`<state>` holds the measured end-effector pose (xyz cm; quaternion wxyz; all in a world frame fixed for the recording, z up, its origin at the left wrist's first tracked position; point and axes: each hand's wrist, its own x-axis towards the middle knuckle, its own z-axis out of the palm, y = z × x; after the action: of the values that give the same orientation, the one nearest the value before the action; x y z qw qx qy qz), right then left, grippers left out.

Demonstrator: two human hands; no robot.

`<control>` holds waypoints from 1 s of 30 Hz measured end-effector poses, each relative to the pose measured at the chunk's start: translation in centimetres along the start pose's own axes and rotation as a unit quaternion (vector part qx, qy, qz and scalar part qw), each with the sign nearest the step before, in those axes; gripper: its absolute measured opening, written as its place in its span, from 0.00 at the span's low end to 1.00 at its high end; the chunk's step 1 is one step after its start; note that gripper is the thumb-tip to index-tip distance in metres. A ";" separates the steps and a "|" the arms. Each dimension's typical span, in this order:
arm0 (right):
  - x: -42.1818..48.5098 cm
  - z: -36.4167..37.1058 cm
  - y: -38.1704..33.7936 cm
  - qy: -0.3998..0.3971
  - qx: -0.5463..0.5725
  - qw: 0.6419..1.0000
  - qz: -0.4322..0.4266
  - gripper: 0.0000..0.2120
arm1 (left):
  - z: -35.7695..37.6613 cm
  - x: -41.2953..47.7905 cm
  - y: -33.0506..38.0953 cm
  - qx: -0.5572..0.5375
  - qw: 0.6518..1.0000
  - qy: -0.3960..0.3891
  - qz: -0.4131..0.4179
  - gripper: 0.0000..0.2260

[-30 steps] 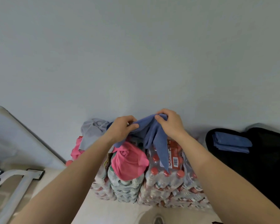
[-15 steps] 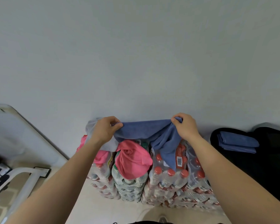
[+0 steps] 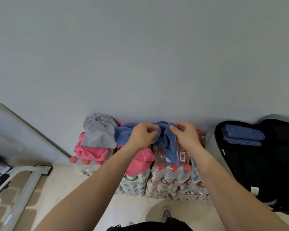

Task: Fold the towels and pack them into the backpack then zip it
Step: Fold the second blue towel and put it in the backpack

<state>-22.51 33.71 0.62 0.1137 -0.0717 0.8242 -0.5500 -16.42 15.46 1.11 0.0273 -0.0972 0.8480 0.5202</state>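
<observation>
Bottle packs [image 3: 171, 176] against grey wall [image 3: 140, 55]

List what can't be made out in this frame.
All head view:
1. Blue towel: the left hand and right hand, both pinching it, cover its middle; fold state unclear.
2. Backpack: cut off by the right edge; dark interior hides the zip.
3. Folded blue stack inside it: layers too fine to count.
4. Nearer pink towel: partly under the left forearm.
5. Gear at the left edge: blurred and cropped.
</observation>
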 end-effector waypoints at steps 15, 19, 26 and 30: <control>-2.3 0.4 0.7 -0.010 0.061 0.998 -0.023 0.05 | 1.4 0.0 1.0 -0.107 0.994 -0.009 -0.018 0.10; -2.2 0.4 0.7 -0.016 0.071 0.997 -0.027 0.07 | 1.2 0.0 1.0 -0.069 0.998 0.003 -0.002 0.08; -2.1 0.3 0.0 -0.028 0.087 0.996 -0.018 0.06 | 1.2 -0.1 2.1 -0.095 0.995 0.036 0.018 0.01; -2.1 0.1 -0.5 -0.041 0.095 0.994 -0.024 0.08 | 1.2 0.2 2.3 -0.107 0.994 0.030 0.018 0.02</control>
<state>-20.45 33.98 1.24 0.1404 -0.1028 0.7607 -0.6253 -17.13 17.51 2.51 -0.0186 -0.1000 0.7896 0.6052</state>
